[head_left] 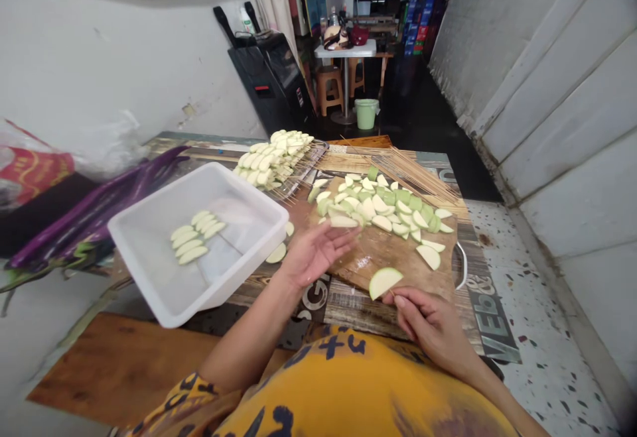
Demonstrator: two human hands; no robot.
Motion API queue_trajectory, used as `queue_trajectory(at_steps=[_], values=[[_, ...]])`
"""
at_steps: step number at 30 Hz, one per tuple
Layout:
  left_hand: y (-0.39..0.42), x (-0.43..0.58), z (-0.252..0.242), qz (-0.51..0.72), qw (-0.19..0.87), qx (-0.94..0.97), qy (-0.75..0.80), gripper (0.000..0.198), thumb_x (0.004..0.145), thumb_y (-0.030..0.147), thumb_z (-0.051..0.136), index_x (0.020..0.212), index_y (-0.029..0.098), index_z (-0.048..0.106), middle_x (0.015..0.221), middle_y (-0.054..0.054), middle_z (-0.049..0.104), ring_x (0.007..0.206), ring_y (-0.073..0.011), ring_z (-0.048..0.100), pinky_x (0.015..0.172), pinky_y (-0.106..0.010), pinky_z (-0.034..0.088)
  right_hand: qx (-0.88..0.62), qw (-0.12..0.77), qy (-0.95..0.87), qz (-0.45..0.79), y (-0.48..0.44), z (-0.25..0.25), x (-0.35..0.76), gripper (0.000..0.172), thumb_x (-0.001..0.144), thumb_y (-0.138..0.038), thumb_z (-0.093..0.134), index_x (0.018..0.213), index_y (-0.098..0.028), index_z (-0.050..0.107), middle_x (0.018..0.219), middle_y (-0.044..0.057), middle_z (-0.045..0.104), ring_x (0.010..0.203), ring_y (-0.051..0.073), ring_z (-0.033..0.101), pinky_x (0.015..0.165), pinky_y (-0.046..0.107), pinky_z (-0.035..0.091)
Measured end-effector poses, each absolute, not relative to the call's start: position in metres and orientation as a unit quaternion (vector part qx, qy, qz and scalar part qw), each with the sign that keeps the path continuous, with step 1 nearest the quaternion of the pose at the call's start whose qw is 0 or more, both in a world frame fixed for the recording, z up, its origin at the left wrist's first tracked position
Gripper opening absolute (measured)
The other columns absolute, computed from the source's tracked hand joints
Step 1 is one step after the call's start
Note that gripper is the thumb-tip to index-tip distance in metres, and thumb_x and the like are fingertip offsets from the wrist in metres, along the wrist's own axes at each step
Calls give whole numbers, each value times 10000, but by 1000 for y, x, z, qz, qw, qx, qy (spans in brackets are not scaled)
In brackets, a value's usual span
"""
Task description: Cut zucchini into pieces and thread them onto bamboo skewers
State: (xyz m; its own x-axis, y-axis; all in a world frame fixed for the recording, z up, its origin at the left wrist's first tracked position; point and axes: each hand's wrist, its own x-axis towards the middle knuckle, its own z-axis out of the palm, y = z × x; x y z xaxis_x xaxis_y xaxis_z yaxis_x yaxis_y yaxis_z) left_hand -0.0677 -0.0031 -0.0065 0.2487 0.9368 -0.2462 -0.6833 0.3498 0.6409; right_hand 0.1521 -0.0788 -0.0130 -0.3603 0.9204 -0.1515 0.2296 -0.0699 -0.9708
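Observation:
My right hand [430, 324] pinches a thin wooden skewer [392, 292] near the front of the cutting board. On the skewer's tip is a half-round, pale vegetable slice [385, 282] with green skin. My left hand [318, 251] is palm up with fingers stretched out, over the left edge of the wooden cutting board [358, 261]. A pale slice [343, 222] shows just beyond its fingers; whether they touch, I cannot tell. Many cut slices [381, 205] cover the board's far half. Left of my hand, a white plastic tub [249, 274] holds two skewered rows of slices [189, 245].
Behind the tub, a tray [318, 152] carries stacked skewered slices [273, 158]. Bare skewers [418, 175] lie at the table's far right. Long purple eggplants [94, 208] lie left of the tub. A black speaker [273, 82] stands against the wall, and a green bucket [366, 113] beyond.

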Motion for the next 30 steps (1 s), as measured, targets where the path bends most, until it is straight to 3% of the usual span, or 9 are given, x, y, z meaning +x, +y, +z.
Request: queue_trajectory(at_steps=[7,15,30], values=[[0,-53,-3,523,784,109,317,212,834,140,463,951,51,616,1138,-206,632,1151,-288,556,983,-412,458,-488,297,-609,551,-77,-15,150,419,873,-521,430,891,-146,617,474,-52,400,431,104,357,436,239,300],[6,-45,-10,556,736,86,377,191,911,146,436,996,61,585,1078,-195,658,1054,-254,623,921,-374,513,-500,290,-599,555,-77,-20,154,387,872,-493,444,906,-144,609,492,-48,397,437,105,342,426,243,261],[1,-38,-2,571,720,115,376,152,900,117,454,901,64,596,1067,-184,662,1041,-264,628,935,-390,502,-506,286,-588,562,-76,-19,151,413,874,-514,429,902,-132,584,490,-58,350,441,99,304,429,249,219]])
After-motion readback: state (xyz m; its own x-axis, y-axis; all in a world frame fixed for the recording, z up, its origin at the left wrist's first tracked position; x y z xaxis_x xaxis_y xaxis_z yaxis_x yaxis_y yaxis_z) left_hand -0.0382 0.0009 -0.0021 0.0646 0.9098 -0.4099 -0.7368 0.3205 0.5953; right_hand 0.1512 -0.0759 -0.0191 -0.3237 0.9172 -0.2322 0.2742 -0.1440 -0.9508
